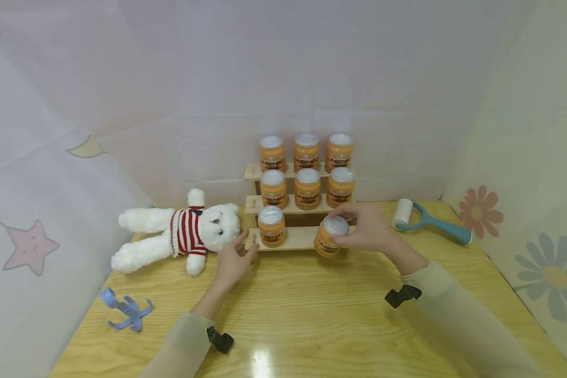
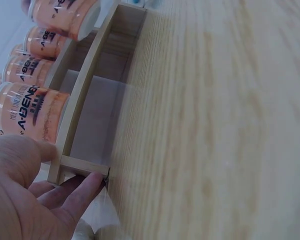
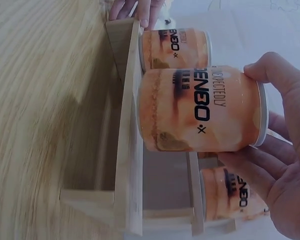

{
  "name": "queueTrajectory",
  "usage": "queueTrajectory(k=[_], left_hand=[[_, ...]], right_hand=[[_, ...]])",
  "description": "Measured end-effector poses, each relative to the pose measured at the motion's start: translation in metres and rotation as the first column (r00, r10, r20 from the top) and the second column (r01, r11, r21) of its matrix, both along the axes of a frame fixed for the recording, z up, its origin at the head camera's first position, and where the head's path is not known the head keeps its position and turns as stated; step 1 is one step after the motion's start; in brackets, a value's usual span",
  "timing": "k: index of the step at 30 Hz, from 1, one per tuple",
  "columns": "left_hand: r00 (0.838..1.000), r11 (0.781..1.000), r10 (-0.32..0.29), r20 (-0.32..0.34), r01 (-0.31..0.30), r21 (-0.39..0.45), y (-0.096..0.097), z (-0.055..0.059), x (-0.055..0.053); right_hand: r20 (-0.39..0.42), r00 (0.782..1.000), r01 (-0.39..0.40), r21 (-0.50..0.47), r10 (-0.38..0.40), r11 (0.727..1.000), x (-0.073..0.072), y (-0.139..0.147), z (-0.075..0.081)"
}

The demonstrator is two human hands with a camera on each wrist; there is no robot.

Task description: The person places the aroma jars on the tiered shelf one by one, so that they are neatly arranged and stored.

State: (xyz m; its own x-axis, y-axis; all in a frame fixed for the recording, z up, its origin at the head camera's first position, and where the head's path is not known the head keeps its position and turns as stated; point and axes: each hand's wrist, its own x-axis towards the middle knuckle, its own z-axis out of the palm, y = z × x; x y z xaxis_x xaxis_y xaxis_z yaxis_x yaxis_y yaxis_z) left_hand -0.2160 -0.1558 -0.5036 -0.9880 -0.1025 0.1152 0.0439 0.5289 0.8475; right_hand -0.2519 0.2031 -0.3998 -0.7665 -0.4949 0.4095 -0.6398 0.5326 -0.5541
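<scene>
My right hand [image 1: 368, 227] grips an orange can [image 1: 327, 244] with a clear lid, thumb and fingers round its upper part. The can is slightly tilted at the front of the bottom step of a three-step wooden rack [image 1: 298, 238]. In the right wrist view, the held can [image 3: 200, 112] overlaps the step's front edge. My left hand [image 1: 232, 262] holds the rack's left end. The left wrist view shows its thumb by the step's top and its fingers [image 2: 85, 197] against the end piece. Another orange can [image 1: 271, 231] stands on the bottom step, near that hand.
More orange cans stand in rows on the middle and top steps. A white plush bear [image 1: 212, 223] in a striped sweater lies left of the rack. Nearer the front left is a blue hook stand [image 1: 129, 312]. A lint roller [image 1: 434, 222] lies at the right.
</scene>
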Motion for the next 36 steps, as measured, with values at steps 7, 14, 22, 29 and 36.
queueTrajectory(k=[7, 14, 22, 29, 36], left_hand=[[1.000, 1.000, 0.003, -0.001, -0.003, -0.001, 0.001, 0.001, -0.001], [1.000, 1.000, 0.003, 0.012, -0.003, 0.006, 0.001, 0.001, -0.002], [1.000, 1.000, 0.008, 0.013, -0.008, 0.001, -0.001, 0.000, -0.001], [1.000, 1.000, 0.004, 0.008, -0.004, 0.001, -0.002, -0.001, -0.001], [1.000, 1.000, -0.001, -0.001, 0.001, 0.008, -0.001, -0.003, -0.002]], right_hand=[[-0.013, 1.000, 0.018, -0.035, -0.018, 0.999, -0.005, -0.024, 0.002], [-0.005, 0.998, 0.066, 0.018, -0.066, 0.998, -0.012, -0.043, 0.004], [-0.027, 0.998, 0.062, 0.021, -0.061, 0.998, -0.019, -0.055, 0.004], [-0.055, 0.996, 0.077, 0.041, -0.074, 0.996, -0.020, -0.063, 0.001], [-0.098, 0.986, 0.139, 0.018, -0.137, 0.990, -0.020, -0.064, -0.009]])
